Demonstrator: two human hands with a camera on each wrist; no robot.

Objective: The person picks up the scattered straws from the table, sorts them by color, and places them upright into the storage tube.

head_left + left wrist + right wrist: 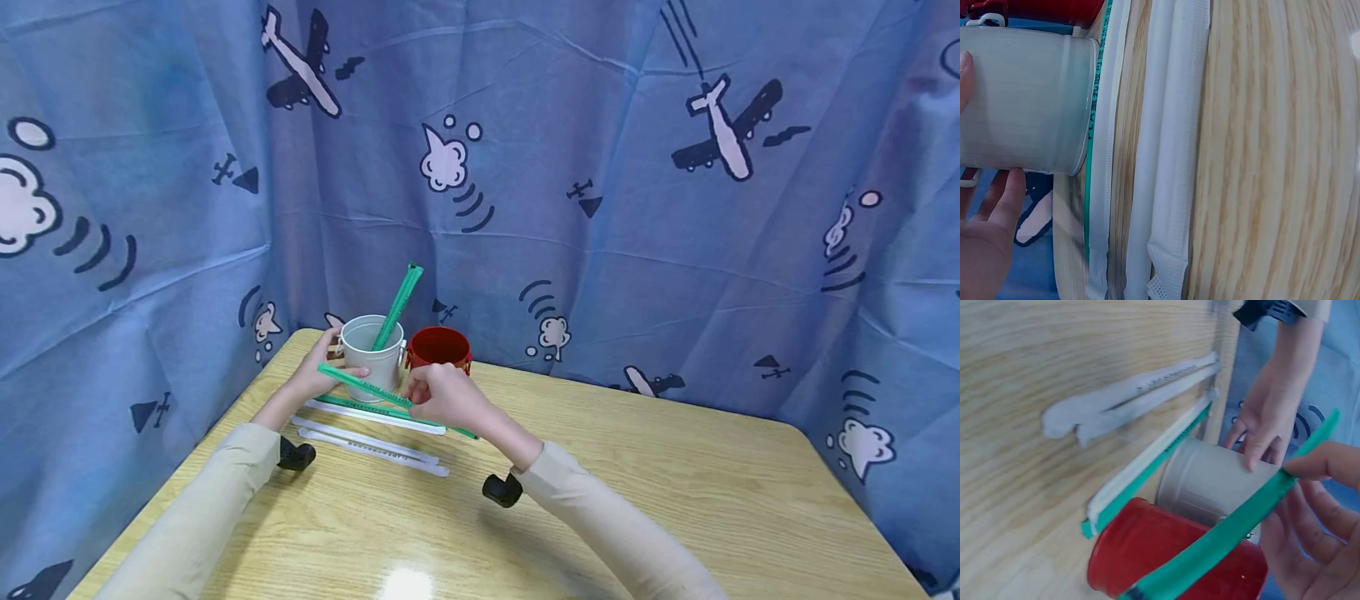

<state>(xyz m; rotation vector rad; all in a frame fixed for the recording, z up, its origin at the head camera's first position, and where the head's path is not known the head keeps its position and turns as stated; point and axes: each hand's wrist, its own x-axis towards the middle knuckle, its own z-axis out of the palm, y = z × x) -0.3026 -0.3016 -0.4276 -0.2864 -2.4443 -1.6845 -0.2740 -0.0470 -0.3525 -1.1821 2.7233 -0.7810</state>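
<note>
Left hand (318, 371) grips the white bucket (384, 365) just to its right, thumb on the near side and fingers around the far left side. A black wrist device (297, 456) sits behind this hand, at the cuff of a cream sleeve. Out of the bucket's mouth, right of the left hand, a tilted green wrapped straw (401, 300) leans up and to the right. Nearer the person than the left hand, two white wrapped straws (375, 452) lie side by side on the wooden table (637, 492); between them and the bucket lie another white straw (382, 417) and a flat green straw (362, 407) with printed lettering, close together. The red bucket (439, 343) stands beyond the right hand (446, 396), just right of the white one. That hand pinches a second green straw (1229, 531) between thumb and fingers; it slants leftward across the front of the white bucket toward the left hand, though whether it touches that hand is unclear. Beyond both hands hangs a blue airplane-print curtain (540, 167).
</note>
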